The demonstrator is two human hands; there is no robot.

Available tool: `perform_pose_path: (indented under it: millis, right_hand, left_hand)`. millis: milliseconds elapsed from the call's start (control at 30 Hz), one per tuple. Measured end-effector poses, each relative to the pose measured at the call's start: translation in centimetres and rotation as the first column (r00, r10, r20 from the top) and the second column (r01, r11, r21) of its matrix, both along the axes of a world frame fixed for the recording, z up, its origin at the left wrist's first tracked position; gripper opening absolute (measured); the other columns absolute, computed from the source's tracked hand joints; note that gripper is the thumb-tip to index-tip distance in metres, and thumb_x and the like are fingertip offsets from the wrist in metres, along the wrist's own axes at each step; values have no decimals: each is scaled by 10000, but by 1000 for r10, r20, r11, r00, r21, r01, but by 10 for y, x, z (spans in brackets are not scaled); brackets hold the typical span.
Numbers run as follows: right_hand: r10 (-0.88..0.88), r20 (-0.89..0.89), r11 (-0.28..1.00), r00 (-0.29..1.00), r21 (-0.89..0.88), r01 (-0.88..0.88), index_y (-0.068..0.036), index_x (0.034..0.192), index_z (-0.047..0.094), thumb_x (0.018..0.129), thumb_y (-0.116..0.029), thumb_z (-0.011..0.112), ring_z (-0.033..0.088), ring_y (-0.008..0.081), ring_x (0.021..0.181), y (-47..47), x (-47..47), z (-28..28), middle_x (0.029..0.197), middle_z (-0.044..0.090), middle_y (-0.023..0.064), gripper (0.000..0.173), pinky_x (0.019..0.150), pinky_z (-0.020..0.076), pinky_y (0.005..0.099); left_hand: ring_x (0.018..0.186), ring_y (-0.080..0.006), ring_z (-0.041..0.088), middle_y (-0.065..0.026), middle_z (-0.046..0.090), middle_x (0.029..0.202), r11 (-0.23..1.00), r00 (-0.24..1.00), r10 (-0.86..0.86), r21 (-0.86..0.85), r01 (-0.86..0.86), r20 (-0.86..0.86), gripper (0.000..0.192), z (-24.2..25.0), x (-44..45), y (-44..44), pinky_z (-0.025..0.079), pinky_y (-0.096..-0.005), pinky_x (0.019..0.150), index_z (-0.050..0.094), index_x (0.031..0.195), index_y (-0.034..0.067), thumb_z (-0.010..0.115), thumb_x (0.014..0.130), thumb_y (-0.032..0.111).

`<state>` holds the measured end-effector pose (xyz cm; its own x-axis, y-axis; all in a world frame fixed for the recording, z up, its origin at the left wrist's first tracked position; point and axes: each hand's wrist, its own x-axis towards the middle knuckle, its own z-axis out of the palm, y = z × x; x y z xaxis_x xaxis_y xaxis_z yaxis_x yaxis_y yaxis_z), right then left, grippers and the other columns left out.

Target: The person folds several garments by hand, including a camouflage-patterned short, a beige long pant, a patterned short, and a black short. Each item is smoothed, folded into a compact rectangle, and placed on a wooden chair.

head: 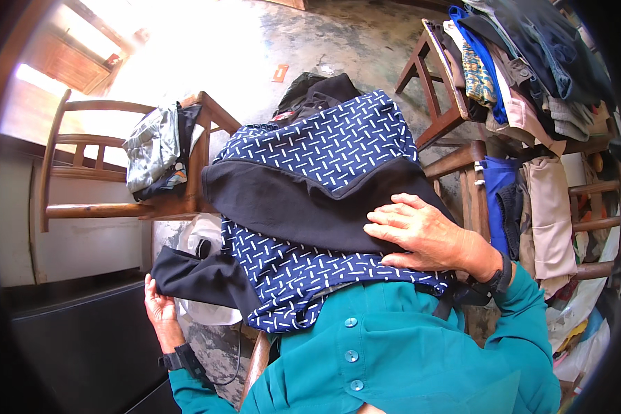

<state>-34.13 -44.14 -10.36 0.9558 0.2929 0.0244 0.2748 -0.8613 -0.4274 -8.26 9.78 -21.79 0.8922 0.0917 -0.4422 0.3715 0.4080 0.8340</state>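
Note:
A navy garment with white dashes and black sleeves lies spread before me, across my lap. One black sleeve is folded across its patterned body. My right hand rests palm down on that sleeve and the patterned cloth, fingers spread. At the left, my left hand holds the end of the other black sleeve, which sticks out from the garment. Its fingertips are partly hidden by the cloth. Dark clothes lie beyond the patterned garment's far edge.
Folded clothes sit on a wooden chair at left. At right, a large clothes pile covers a wooden stool, and trousers hang over a chair. A whitish plastic container stands below the garment. An orange card lies on the floor.

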Motion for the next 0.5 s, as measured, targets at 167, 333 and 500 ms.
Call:
perform_pose_path:
  millis: [167,333,500]
  right_hand:
    - [82,113,976,990,194,-102,-43,1127,562,768,-282,700,595,294,977,16,58,8,1129,593,137,453,860,460,388]
    - [148,79,974,986,163,-159,-5,1097,549,737,-310,719,581,303,944,69,126,-10,1043,553,141,501,783,477,399]
    - [178,287,983,941,-3,-184,4,934,608,712,-257,698,555,212,861,93,146,-41,965,521,96,355,676,481,319]
  left_hand:
    - [1011,-250,613,-100,627,1120,998,997,45,-33,-47,-59,368,4,4,-10,496,-436,891,534,1206,101,600,848,42]
    - [969,-276,627,-138,626,1102,993,998,41,-107,-45,-43,368,9,4,5,517,-447,865,540,1189,79,593,833,5]
    - [913,-232,632,-127,624,1079,997,993,76,15,-75,-91,390,-8,-10,14,532,-355,827,509,1226,53,573,843,16]
